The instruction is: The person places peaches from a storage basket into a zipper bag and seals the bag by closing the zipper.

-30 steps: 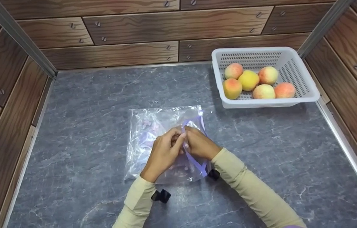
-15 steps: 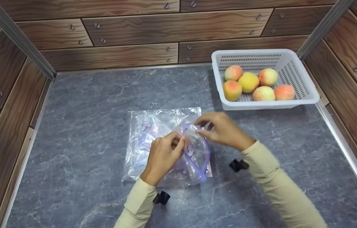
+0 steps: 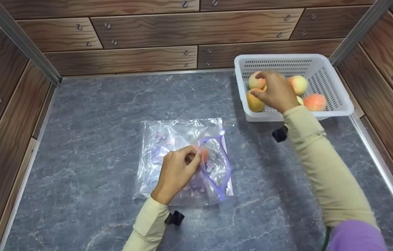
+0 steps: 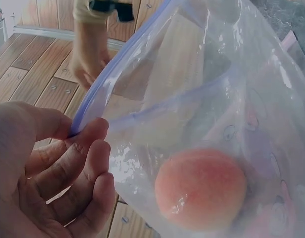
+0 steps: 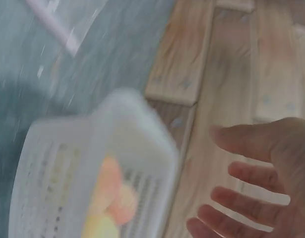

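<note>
My left hand (image 3: 177,169) pinches the purple zip edge of a clear zip-lock bag (image 3: 168,174), whose mouth gapes toward the right. Close up in the left wrist view, the thumb and forefinger hold that edge, and a peach (image 4: 202,188) lies inside the bag. Over the white basket (image 3: 294,113) is my right hand (image 3: 280,92), its thumb and fingers apart with nothing between them. Several peaches (image 3: 315,102) sit in the basket, some partly hidden by this hand. The right wrist view is blurred but shows the spread fingers (image 5: 246,206).
The basket stands at the back right of the grey marbled table (image 3: 95,104), near the wood-patterned side wall (image 3: 384,80). A metal strip (image 3: 384,174) runs along the right edge. Another wood-patterned wall (image 3: 147,35) closes off the back.
My right hand has left the bag and travelled up and right to above the basket. The bag's mouth has come open wider, with a peach showing inside. My left hand has stayed put.
</note>
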Action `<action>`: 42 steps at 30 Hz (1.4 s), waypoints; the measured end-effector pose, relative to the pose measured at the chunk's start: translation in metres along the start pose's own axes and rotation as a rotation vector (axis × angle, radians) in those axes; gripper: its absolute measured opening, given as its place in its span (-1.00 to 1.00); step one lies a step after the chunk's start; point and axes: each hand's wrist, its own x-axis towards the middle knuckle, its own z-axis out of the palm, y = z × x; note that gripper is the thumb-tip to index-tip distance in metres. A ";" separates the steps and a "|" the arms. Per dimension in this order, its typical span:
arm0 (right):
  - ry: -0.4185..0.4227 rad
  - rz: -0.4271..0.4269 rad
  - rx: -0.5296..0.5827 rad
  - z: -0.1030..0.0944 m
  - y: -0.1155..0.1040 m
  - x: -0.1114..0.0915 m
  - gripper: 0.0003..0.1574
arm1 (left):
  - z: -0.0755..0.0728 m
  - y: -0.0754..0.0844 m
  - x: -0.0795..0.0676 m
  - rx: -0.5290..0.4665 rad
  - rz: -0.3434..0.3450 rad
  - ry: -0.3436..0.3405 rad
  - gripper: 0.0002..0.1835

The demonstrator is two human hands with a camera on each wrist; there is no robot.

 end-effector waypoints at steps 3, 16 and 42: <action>-0.044 0.082 -0.034 0.005 0.016 0.012 -0.31 | -0.001 0.000 0.000 -0.020 -0.009 -0.019 -0.72; -0.326 0.229 -0.074 0.029 0.053 0.032 -0.03 | 0.001 0.001 -0.002 -0.056 0.013 -0.025 -0.77; -0.028 0.211 0.100 0.037 0.060 0.021 -0.21 | -0.002 -0.004 0.002 -0.041 -0.038 -0.025 -0.78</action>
